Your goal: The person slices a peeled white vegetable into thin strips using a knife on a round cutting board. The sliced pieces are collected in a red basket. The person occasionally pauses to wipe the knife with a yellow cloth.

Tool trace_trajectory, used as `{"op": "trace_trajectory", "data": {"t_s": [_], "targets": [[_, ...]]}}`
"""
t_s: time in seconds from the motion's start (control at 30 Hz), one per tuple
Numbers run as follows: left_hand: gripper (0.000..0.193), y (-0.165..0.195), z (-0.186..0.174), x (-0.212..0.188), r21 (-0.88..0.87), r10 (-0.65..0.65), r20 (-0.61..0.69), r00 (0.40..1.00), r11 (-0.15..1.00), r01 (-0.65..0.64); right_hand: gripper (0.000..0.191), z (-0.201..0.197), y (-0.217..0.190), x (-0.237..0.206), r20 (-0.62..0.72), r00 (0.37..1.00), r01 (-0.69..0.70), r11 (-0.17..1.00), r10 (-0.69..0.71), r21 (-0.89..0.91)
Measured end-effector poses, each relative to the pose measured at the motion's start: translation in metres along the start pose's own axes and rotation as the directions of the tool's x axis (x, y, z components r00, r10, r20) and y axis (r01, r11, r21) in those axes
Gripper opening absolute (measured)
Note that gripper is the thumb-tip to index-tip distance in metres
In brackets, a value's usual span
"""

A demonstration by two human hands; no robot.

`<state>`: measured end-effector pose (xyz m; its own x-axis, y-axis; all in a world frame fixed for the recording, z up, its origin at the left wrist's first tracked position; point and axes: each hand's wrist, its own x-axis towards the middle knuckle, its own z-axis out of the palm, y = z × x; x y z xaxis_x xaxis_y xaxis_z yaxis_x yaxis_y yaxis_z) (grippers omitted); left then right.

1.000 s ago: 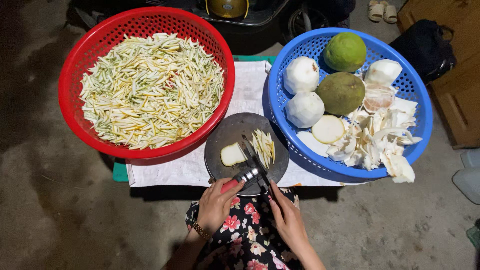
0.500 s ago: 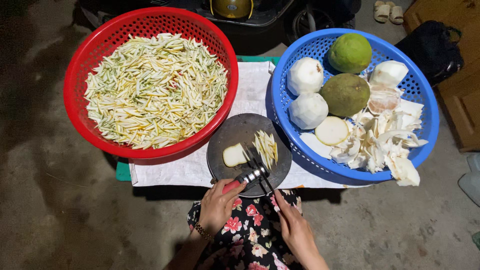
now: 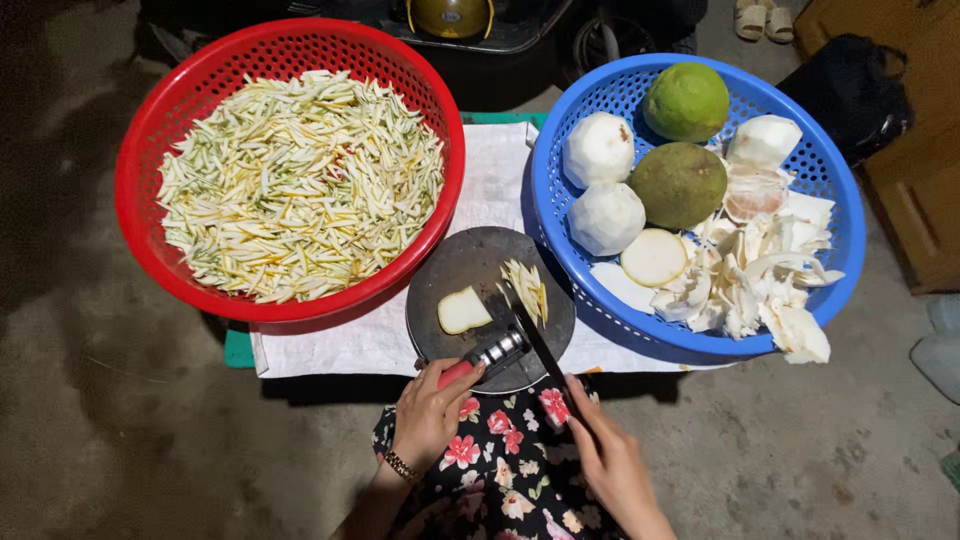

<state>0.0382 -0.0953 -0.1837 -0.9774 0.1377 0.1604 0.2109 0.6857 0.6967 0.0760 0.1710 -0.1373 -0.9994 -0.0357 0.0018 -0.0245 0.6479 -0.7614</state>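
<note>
Head view: knife [image 3: 520, 335] lying across the round dark cutting board [image 3: 470, 265], blade between pale slice [image 3: 463, 310] and strip pile [image 3: 527, 288]. Left hand [image 3: 430, 415] gripping the red-ended tool [image 3: 485, 358], fingers closed. Right hand [image 3: 610, 460] closing on the knife handle. Red basket [image 3: 150, 140] sitting left, blue basket [image 3: 840, 200] right.

The knife [image 3: 535, 345] handle is hidden inside the right hand [image 3: 610, 460]. The red basket [image 3: 150, 150] and blue basket [image 3: 560, 250] cover most of the counter [image 3: 238, 350]. A yellow helmet [image 3: 452, 15] is cut off by the top edge.
</note>
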Motion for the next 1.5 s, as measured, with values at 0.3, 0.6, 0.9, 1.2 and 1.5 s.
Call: {"op": "trace_trajectory", "data": {"t_s": [0.3, 0.6, 0.9, 1.2, 1.5], "targets": [[0.047, 0.003, -0.002, 0.002, -0.019, -0.016, 0.006, 1.0, 1.0, 0.016, 0.053, 0.037, -0.011, 0.044, -0.001, 0.989, 0.147, 0.987, -0.147, 0.061], [0.043, 0.0, -0.001, 0.002, -0.008, 0.021, -0.02, 1.0, 1.0, -0.021, 0.052, 0.045, -0.011, 0.048, 0.003, 0.99, 0.139, 0.99, -0.139, 0.013], [0.043, 0.001, -0.001, 0.002, -0.027, 0.02, -0.037, 0.999, 0.999, -0.021, 0.056, 0.05, -0.008, 0.053, 0.024, 0.995, 0.094, 0.993, -0.092, -0.072], [0.046, -0.003, 0.005, 0.0, -0.027, 0.042, -0.07, 0.997, 0.999, -0.044, 0.068, 0.034, 0.017, 0.005, 0.121, 0.987, -0.062, 0.949, 0.104, -0.308], [0.046, 0.01, -0.007, 0.009, -0.035, -0.077, -0.002, 0.997, 0.996, 0.077, 0.062, -0.039, 0.084, -0.046, -0.019, 0.994, -0.102, 0.992, 0.103, 0.076]]}}
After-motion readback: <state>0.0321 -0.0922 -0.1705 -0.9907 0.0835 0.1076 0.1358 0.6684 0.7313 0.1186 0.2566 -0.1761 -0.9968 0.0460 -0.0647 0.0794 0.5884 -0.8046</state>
